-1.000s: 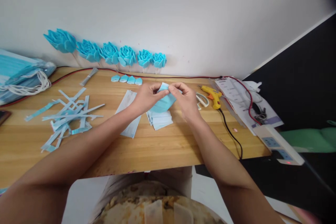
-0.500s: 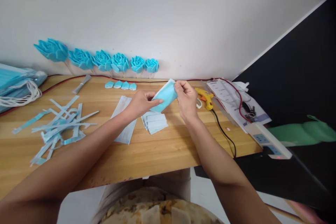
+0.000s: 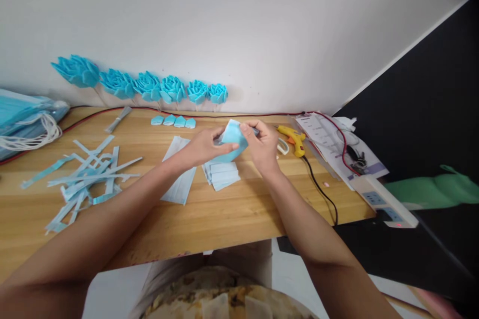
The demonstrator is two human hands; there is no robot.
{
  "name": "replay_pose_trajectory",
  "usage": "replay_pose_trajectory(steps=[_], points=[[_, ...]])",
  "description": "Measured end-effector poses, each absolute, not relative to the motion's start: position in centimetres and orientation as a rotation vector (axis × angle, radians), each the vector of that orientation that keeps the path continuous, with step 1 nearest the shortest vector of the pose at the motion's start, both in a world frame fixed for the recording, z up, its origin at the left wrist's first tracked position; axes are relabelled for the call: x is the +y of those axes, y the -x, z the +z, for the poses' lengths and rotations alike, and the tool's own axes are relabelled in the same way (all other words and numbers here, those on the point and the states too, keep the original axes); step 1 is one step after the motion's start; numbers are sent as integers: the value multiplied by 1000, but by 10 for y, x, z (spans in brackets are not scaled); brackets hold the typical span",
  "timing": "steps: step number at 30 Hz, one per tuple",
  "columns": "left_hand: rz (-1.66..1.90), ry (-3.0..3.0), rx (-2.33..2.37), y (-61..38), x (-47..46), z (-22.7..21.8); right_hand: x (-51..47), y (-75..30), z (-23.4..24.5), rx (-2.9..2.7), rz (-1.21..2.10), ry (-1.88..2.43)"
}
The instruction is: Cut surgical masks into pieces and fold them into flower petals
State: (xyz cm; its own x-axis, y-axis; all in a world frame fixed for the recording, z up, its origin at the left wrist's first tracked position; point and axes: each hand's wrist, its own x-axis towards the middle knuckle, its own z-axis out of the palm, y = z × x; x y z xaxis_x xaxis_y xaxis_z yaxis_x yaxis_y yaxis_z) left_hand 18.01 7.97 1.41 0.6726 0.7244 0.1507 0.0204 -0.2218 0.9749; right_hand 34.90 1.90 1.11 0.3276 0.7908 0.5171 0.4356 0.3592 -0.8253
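Note:
A small piece of light blue face-mask fabric [image 3: 235, 133] is held between both hands above the table, its upper part bent over. My left hand [image 3: 206, 147] pinches its left side, thumb lying across the front. On the right edge, my right hand [image 3: 260, 143] grips it between thumb and fingers. Just below lies a small stack of cut pale blue pieces [image 3: 223, 174]. Left of that, partly behind my left wrist, is a larger flat mask sheet [image 3: 180, 184]. Several small folded blue petals [image 3: 179, 121] sit in a row farther back.
Blue fabric flowers [image 3: 148, 85] on sticks stand along the wall. Cut strips [image 3: 88, 174] are heaped at left, near a bag of masks [image 3: 22, 114]. A yellow glue gun [image 3: 294, 138], papers [image 3: 318, 132] and a power strip [image 3: 385, 202] are at right.
The fabric piece, held nearly flat and slanted before, is now bent over at its upper end. My right hand has shifted slightly left and down, closer to my left hand.

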Motion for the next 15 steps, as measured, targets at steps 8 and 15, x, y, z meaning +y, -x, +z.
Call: replay_pose_trajectory(steps=[8,15], points=[[923,-1480,614,-186,72,21,20,-340,8,-1280,509,1173],[1122,-1266,600,-181,78,26,29,-335,-10,-1216,925,1108]])
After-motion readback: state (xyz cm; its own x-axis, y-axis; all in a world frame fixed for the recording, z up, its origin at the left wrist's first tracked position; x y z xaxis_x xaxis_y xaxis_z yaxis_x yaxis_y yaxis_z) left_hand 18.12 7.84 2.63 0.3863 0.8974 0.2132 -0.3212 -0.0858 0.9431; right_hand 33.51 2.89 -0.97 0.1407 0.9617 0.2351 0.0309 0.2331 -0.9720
